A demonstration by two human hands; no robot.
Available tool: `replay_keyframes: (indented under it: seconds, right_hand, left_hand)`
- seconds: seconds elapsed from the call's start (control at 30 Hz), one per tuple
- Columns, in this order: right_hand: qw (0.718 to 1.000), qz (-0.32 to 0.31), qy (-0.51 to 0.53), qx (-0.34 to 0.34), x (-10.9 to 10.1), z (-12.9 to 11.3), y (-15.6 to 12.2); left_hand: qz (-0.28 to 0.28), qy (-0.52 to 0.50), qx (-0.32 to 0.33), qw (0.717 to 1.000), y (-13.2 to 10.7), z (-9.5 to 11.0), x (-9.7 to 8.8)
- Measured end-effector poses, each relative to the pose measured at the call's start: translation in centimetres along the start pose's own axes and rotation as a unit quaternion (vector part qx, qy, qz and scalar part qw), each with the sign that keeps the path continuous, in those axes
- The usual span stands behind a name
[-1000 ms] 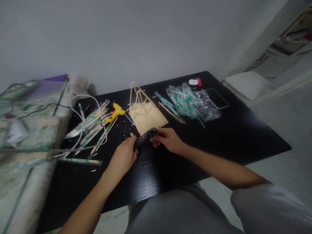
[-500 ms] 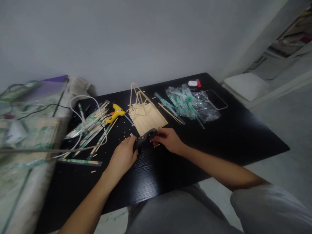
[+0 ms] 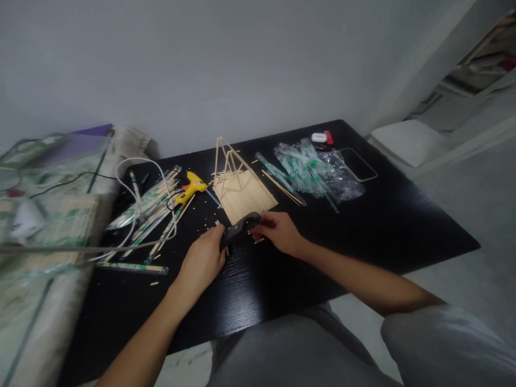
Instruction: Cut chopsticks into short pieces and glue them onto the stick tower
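My left hand (image 3: pixel 201 260) and my right hand (image 3: pixel 279 231) meet over the black table (image 3: pixel 363 236), both closed around a dark grey hand tool (image 3: pixel 241 226) that lies between them. A thin wooden stick sits under the tool near my left fingers. Just behind the tool stands a model made of wooden sticks (image 3: pixel 241 188), a flat slatted base with a triangular frame rising at its back left.
A yellow glue gun (image 3: pixel 192 186) with a white cable lies left of the model, beside wrapped chopsticks (image 3: pixel 149 209). Empty clear wrappers (image 3: pixel 318 169), a phone (image 3: pixel 360 163) and a small white case (image 3: pixel 318 137) sit at the back right. Cluttered shelving stands at the left.
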State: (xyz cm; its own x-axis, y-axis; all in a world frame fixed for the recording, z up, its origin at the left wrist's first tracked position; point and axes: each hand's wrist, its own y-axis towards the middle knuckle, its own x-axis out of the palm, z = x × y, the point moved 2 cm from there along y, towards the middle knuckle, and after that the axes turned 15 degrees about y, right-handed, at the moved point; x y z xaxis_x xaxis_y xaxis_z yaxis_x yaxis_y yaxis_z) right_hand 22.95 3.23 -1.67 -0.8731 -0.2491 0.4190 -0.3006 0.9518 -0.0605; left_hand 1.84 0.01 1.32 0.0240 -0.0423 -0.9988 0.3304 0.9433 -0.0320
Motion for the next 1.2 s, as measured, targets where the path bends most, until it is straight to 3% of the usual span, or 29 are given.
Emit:
replay_keyframes:
  seconds: [0.73,1.2]
  right_hand:
    - [0.999,0.030,0.039,-0.008,0.0,0.2,0.3]
    - [0.999,0.025,0.029,-0.005,0.1,-0.2,0.2]
  left_hand:
    - [0.023,-0.019,-0.006,1.000,0.0,0.8,0.3]
    - [-0.004,-0.005,-0.015,1.000,0.0,1.0,-0.1]
